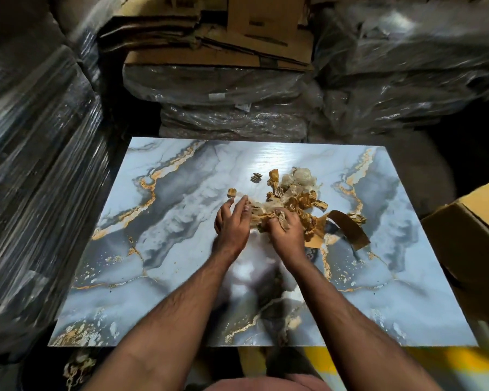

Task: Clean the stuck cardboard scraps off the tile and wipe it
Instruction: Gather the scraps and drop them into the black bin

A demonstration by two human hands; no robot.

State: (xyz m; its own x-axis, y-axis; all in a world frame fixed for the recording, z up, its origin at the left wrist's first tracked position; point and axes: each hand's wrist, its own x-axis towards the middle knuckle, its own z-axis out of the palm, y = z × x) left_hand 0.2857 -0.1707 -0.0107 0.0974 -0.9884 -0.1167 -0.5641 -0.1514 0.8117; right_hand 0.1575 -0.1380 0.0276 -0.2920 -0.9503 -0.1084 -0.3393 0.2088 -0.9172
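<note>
**Scraps gathered at the middle of a marbled tile**

A person leans over a glossy blue-grey tile (181, 249) veined with gold, which lies flat and fills the near and middle ground. Both bare forearms reach in from the near edge toward the centre. The left hand (232, 221) is released, fingers extended and loosely spread, its tips at the left margin of the scraps (291, 201). The right hand (284, 231) is clenched around a wad of torn brown cardboard and pale filmy material. The heap spreads from the hands toward the far right of the tile's centre. A curled strip (347, 227) stands up just right of the right hand, and two small bits (256, 177) lie apart on the far left of the heap.

The step in hand appears to be bunching loose pieces before lifting them away. It would likely go best with the free hand sweeping strays inward while the other keeps its grasp, taking the whole bundle off in one lift. Whether any pieces are bonded to the glaze cannot be told; such bits should be peeled at a low angle, not scratched. Wiping is not yet begun.

An open box (474, 221) sits right. Wrapped stacks (34, 165) stand left, flattened cartons (209, 38) beyond.
</note>
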